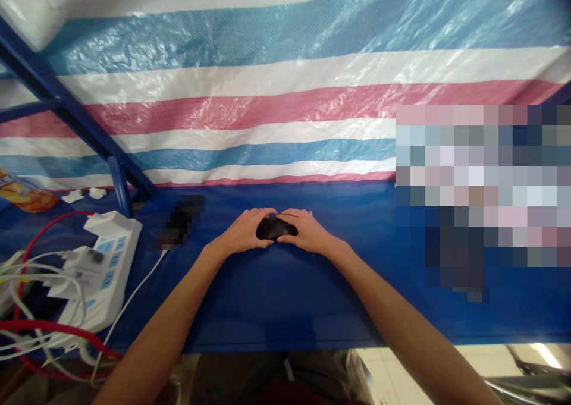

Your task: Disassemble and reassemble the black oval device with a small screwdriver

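A small black computer mouse [275, 230] lies at the middle of the blue table [285, 292], between my two hands. My left hand [247, 229] curves around its left end, thumb at the near side and fingers at the far side. From the other end my right hand [306, 231] grips it the same way, its fingers partly covering the top. The mouse's underside and whether it rests fully on the table are hidden.
At the left stands a white power strip [127, 256] with chargers and tangled white and red cables. A white cable [143, 286] runs to a blurred dark phone-like object [182, 220]. Blue frame bars [80, 119] rise at left. Striped sheeting [250, 113] hangs behind. The right side is pixelated.
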`<state>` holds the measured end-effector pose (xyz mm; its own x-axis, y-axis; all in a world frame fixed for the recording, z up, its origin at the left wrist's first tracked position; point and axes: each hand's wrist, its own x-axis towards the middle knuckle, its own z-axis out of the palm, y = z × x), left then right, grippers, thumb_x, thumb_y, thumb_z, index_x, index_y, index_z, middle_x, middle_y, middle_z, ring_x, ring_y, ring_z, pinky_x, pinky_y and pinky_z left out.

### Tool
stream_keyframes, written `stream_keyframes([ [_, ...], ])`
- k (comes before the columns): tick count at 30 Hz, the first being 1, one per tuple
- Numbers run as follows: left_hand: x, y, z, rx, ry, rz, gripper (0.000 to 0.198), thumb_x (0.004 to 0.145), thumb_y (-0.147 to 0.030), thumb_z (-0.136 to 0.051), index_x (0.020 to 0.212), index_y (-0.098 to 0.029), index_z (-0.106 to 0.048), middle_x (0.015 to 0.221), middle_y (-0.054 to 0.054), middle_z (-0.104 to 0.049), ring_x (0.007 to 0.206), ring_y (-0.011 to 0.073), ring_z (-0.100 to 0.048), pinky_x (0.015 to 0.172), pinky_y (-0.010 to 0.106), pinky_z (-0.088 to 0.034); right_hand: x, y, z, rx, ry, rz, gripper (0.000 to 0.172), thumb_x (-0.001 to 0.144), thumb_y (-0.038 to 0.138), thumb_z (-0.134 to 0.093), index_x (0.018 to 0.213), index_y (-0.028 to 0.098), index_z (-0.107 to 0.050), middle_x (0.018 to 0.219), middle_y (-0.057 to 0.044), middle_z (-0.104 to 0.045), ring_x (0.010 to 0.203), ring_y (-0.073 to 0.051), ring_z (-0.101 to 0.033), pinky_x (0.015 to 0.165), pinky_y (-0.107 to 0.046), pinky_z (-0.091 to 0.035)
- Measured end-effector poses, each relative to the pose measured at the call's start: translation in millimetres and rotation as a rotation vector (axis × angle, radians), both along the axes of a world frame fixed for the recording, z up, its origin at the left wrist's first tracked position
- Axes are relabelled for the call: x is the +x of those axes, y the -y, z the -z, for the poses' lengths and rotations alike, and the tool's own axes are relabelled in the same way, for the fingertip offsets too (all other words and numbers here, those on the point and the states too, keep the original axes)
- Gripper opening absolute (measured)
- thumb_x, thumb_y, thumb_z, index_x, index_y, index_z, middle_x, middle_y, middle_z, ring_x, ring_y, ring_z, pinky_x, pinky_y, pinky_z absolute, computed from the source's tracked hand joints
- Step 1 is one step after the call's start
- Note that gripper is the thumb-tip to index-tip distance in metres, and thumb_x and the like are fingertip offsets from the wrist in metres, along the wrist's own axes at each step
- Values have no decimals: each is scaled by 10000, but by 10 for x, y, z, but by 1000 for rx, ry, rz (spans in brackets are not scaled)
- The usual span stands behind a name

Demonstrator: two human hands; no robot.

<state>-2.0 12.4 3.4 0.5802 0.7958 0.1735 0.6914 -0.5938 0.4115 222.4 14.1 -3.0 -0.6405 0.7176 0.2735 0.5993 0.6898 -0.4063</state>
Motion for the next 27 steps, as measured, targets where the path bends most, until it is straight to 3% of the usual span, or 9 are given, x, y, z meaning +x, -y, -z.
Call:
stream_keyframes([
  [5, 19, 16, -18, 6, -18, -20, 698, 667, -359, -743, 1292, -234, -457, 1146, 62, -616, 1038, 269, -581, 916, 380, -429, 8, -2, -13, 0, -26, 19, 494, 790, 417, -689, 1226, 202, -600, 1204, -113, -632, 1070, -247, -601, 946, -417, -428],
  [12, 4, -2, -9, 1, -17, -7, 702, 695, -416, -740, 1305, -240, -439, 1222, 60, -592, 1054, 268, -570, 912, 380, -425, 63, -34, -49, 27, -110, 30, 453, 838, 435, -619, 1211, 179, -610, 1200, -119, -635, 1071, -240, -612, 955, -397, -469],
  [17, -35, -9, -1, 33, -12, -18, 561, 878, -504, -543, 1355, -233, -428, 1303, 73, -558, 1129, 249, -530, 967, 382, -388, 43, -30, -16, -17, -145, 15, 452, 930, 396, -473, 1334, 196, -495, 1295, -110, -560, 1167, -223, -554, 1014, -411, -444],
  [21, -9, -17, 18, 126, -56, -105, 387, 985, -360, -373, 1328, -210, -471, 1245, 80, -605, 1085, 225, -558, 925, 372, -398, 20, -57, 41, -4, -240, 54, 445, 960, 361, -409, 1369, 192, -450, 1295, -119, -530, 1193, -209, -525, 1046, -404, -425],
  [27, 53, -57, 90, 172, -53, -305, 382, 1001, -345, -321, 1317, -197, -478, 1097, 76, -676, 971, 217, -630, 887, 352, -424, 43, -141, 159, 79, -352, 120, 451, 909, 225, -472, 1360, 223, -461, 1298, -118, -496, 1221, -230, -493, 1068, -426, -414],
])
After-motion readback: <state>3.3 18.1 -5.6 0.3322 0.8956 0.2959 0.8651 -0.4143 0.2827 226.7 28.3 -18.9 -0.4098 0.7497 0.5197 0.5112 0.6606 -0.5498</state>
